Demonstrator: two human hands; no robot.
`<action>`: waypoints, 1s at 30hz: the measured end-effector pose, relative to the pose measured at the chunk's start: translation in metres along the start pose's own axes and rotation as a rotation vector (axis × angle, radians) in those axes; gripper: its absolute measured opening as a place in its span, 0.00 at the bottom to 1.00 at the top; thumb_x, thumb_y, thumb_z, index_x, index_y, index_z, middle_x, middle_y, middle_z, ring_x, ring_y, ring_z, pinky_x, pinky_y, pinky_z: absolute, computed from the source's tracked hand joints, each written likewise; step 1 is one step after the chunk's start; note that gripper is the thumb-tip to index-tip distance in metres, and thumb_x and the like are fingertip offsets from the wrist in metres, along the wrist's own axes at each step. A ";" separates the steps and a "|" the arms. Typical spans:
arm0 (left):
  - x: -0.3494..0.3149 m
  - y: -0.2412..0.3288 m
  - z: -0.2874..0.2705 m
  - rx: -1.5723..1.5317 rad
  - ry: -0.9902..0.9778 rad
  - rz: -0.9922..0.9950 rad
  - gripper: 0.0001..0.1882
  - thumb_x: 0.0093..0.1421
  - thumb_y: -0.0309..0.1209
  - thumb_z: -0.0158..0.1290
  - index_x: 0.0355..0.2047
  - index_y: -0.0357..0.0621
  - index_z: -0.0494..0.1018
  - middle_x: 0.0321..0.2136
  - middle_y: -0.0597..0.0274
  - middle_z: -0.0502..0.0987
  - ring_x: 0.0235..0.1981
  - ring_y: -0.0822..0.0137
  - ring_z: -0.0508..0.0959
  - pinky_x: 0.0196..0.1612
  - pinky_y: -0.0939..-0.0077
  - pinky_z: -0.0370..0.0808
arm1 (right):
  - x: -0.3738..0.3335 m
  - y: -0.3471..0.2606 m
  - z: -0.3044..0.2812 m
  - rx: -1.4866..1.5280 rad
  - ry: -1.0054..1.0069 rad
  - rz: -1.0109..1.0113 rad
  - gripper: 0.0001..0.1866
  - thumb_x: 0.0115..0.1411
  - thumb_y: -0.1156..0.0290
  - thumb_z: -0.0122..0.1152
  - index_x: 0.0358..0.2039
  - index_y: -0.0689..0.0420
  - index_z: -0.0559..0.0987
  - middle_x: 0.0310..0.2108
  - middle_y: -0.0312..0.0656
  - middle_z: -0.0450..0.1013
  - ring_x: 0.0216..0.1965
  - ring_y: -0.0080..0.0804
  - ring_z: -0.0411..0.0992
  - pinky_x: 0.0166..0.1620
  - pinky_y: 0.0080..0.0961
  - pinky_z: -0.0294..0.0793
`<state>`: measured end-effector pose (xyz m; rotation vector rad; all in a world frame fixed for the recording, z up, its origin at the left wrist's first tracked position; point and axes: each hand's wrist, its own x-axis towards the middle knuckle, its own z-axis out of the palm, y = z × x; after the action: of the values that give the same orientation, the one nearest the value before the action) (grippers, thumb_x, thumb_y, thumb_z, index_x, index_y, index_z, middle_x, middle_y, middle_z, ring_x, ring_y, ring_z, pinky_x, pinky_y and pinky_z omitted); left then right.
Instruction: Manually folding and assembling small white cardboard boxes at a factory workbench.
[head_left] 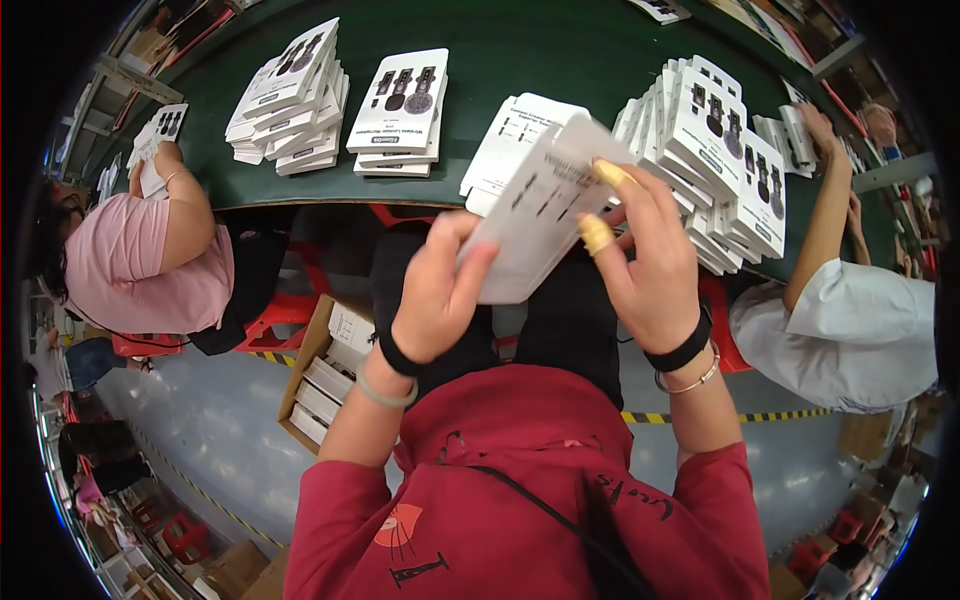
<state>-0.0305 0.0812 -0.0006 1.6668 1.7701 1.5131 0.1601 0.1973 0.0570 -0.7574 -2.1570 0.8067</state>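
Note:
In front of my lap I hold a flat white box (535, 225), tilted and blurred by motion, with small dark pictures printed on its face. My left hand (443, 285) grips its lower left edge, the thumb lying on the face. At the upper right edge is my right hand (645, 250), its fingers bent round that side; yellow covers sit on its thumb and a fingertip. Just behind the held box, a low pile of similar white boxes (500, 150) lies on the green table (480, 50). Beside my right hand stands a tall, uneven stack of white boxes (705, 140).
More white boxes stand in a low stack (400, 100) and a taller, leaning stack (290, 95) to the left. An open carton (322, 375) with white boxes is on the floor. People sit close on both sides, one in pink (140, 240), one in pale clothing (840, 330).

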 end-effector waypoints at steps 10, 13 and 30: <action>-0.079 0.014 -0.023 -1.180 -0.566 -0.635 0.34 0.62 0.29 0.58 0.66 0.37 0.58 0.58 0.57 0.69 0.59 0.64 0.69 0.63 0.70 0.63 | -0.017 -0.008 -0.009 0.093 -0.456 -0.119 0.16 0.55 0.65 0.73 0.39 0.60 0.79 0.29 0.41 0.69 0.26 0.33 0.71 0.30 0.28 0.71; -0.095 0.008 -0.016 -1.347 -0.789 -0.767 0.43 0.58 0.30 0.59 0.70 0.37 0.51 0.64 0.53 0.64 0.66 0.61 0.63 0.68 0.65 0.57 | -0.029 -0.023 -0.008 0.040 -0.555 -0.211 0.15 0.56 0.64 0.72 0.37 0.59 0.78 0.28 0.42 0.69 0.25 0.37 0.72 0.29 0.30 0.72; -0.100 0.033 -0.017 -0.856 -0.498 -0.810 0.28 0.67 0.26 0.53 0.65 0.34 0.59 0.47 0.58 0.80 0.46 0.71 0.78 0.50 0.77 0.75 | -0.093 -0.024 -0.003 0.252 -0.398 0.236 0.12 0.63 0.74 0.65 0.44 0.62 0.75 0.36 0.44 0.77 0.35 0.30 0.80 0.39 0.25 0.78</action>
<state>0.0042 -0.0189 -0.0103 0.6669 1.0500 1.0726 0.2096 0.1176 0.0384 -0.7781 -2.2685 1.4249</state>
